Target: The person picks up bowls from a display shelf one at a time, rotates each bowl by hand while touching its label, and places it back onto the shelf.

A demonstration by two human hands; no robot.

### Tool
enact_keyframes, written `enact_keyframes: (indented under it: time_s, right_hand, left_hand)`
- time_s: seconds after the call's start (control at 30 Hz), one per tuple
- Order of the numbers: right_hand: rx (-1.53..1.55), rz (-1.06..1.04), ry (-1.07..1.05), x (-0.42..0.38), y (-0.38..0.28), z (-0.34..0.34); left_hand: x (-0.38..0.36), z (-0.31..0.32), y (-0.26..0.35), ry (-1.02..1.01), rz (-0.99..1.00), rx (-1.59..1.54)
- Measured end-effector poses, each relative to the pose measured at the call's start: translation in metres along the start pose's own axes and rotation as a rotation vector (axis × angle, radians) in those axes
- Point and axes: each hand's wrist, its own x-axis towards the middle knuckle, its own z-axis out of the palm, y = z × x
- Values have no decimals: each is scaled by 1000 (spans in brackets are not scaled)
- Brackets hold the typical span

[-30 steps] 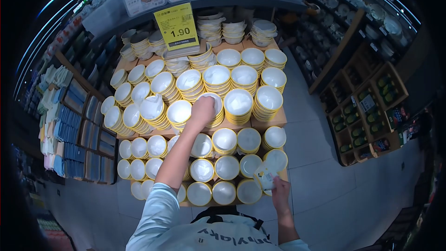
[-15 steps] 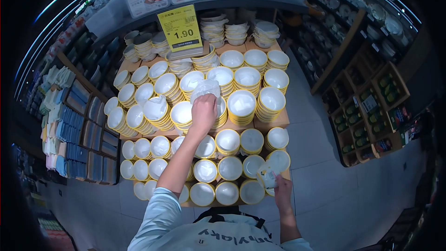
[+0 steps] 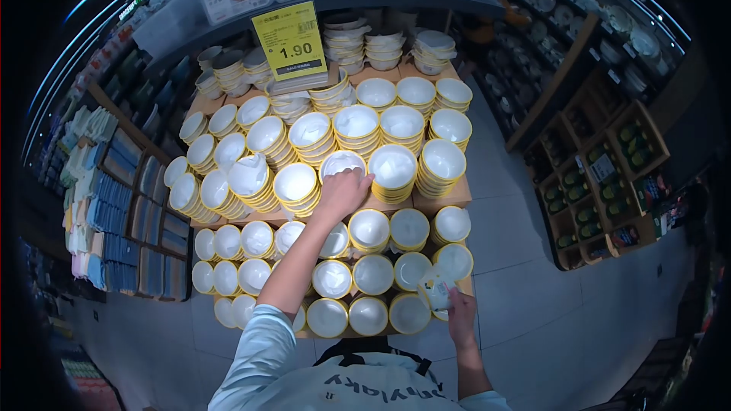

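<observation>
My left hand [image 3: 346,195] reaches over the front edge of a white bowl with a yellow rim [image 3: 343,161], at the top of a stack in the middle of the display. Crumpled white paper [image 3: 343,165] lies in that bowl just beyond my fingers, whose tips are hidden. To its right, a taller bowl stack [image 3: 393,167] stands close to my fingers. Lower right, my right hand [image 3: 460,310] is closed on a pale, partly clear packet with print [image 3: 437,294], held over the front bowls.
Rows of stacked bowls [image 3: 332,278] cover the stepped wooden display [image 3: 442,202]. A yellow price sign [image 3: 291,42] stands at the back. Folded towels [image 3: 114,205] fill the left shelf, and wooden crates [image 3: 598,183] stand right of the grey floor [image 3: 525,297].
My left hand has moved down and slightly right, from the crumpled white paper held above the bowls to the bowl's front edge. The paper now lies in the bowl. My right hand stays put.
</observation>
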Motion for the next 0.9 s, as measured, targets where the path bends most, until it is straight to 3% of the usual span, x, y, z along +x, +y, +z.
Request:
enact_keyframes:
  time_s: [0.07,0.13,0.17,0.2,0.23,0.27,0.3,0.33,0.4,0.43,0.5,0.53,0.6,0.67,0.77,0.87,0.9]
  right_hand:
    - [-21,-2,20,-6,-9,11]
    - [-106,-143,10,-10,-38,36]
    - [-105,-143,10,-15,-45,41]
    - [-153,-132,-12,-17,-51,47]
    - [-198,-127,-34,-14,-55,54]
    - [-192,-137,-39,-8,-55,62]
    - [-242,-179,-123,-4,-51,70]
    - [-294,-222,-206,-2,-50,80]
    - [-301,-287,-241,-6,-70,115]
    - [-312,-342,-275,-11,-79,132]
    - [-241,-326,-267,-18,-84,158]
    - [-175,-314,-266,-22,-87,173]
    - [-54,-253,-293,-39,-85,204]
    - [240,-202,-383,-54,-74,235]
    - [199,-270,-355,-81,-61,289]
    - [120,-315,-290,-105,-47,338]
    - [-9,-450,-321,-106,-39,346]
  left_hand:
    - [-10,-15,10,-43,1,4]
    - [-27,-42,31,269,117,-108]
    - [-44,-47,45,279,47,-306]
    - [-64,-40,54,147,-39,-706]
    - [-88,-47,66,-138,-75,-965]
    - [-111,-49,84,-303,-65,-865]
    - [-127,-46,94,-464,-83,-968]
    - [-144,-34,95,-498,-133,-1089]
    - [-166,-31,103,-187,120,-812]
    - [-170,-34,99,-188,124,-810]
    - [-179,-41,85,56,50,-936]
    - [-184,-50,77,56,55,-935]
    - [-199,-76,60,320,183,-841]
    - [-218,-104,37,355,213,-831]
    - [-245,-129,-8,332,218,-1031]
    - [-269,-160,-54,262,228,-1035]
    - [-278,-183,-62,192,196,-1046]
